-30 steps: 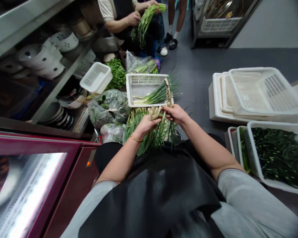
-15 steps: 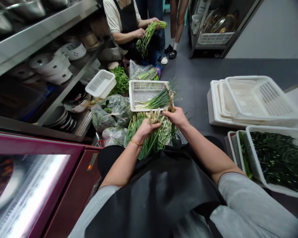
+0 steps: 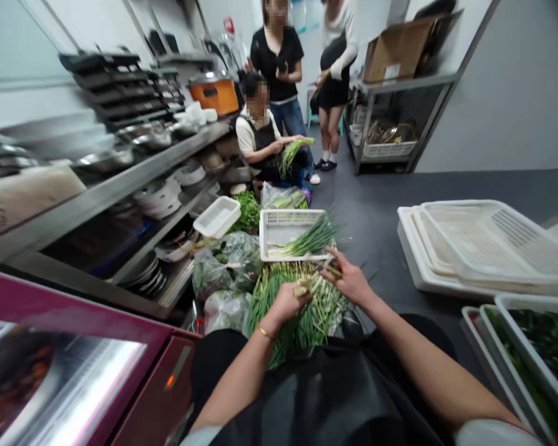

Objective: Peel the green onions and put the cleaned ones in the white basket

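My left hand (image 3: 288, 306), with a gold bangle at the wrist, is closed round a few spring onions, their pale root ends (image 3: 302, 287) poking out at the top. Just to the right, my right hand (image 3: 351, 284) has its fingers stretched and apart, with brownish trimmings (image 3: 333, 267) at the fingertips. Below both hands lies a big heap of spring onions (image 3: 272, 294). Behind the heap, a white plastic basket (image 3: 265, 238) has a bunch of green spring onions (image 3: 311, 235) lying across its right side.
Bagged greens (image 3: 227, 266) and a small white basket (image 3: 217, 217) lie left, beside a metal shelf (image 3: 153, 155). White trays (image 3: 483, 248) and crates of green vegetables (image 3: 544, 334) stand right. Ahead, a seated person (image 3: 260, 139) holds greens; two people stand behind.
The view has tilted up, showing more of the room. My right hand's fingers have spread, and the upright brownish stalk it held no longer stands up from it. My left hand keeps its hold.
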`<move>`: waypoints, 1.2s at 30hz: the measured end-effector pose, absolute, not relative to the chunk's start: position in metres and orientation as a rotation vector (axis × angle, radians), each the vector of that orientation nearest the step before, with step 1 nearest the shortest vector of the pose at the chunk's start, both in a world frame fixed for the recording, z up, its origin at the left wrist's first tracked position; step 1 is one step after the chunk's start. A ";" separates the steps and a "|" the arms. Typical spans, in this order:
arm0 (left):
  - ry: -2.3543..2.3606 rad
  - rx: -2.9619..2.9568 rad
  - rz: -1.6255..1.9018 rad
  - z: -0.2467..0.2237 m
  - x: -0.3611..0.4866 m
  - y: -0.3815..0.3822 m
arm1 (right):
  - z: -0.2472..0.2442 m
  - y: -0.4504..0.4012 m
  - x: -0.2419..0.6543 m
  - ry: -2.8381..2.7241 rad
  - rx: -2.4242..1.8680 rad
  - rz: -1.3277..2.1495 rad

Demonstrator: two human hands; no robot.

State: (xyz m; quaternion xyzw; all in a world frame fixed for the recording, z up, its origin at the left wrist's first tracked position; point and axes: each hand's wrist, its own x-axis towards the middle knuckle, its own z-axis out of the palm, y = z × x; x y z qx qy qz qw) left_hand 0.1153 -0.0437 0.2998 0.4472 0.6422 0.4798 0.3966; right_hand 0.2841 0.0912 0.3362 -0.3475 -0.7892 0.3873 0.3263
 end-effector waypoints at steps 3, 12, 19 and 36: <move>1.638 1.216 1.198 0.294 0.115 -0.049 | 0.333 0.097 0.286 -2.375 -0.813 0.998; 1.354 0.875 1.300 0.305 0.131 -0.031 | 0.333 0.076 0.264 -2.386 -0.571 0.781; 1.383 0.830 1.173 0.301 0.111 -0.046 | 0.363 0.141 0.293 -1.746 -0.926 1.022; 1.343 0.708 1.260 0.307 0.122 -0.037 | 0.340 0.092 0.245 -2.644 -0.921 0.449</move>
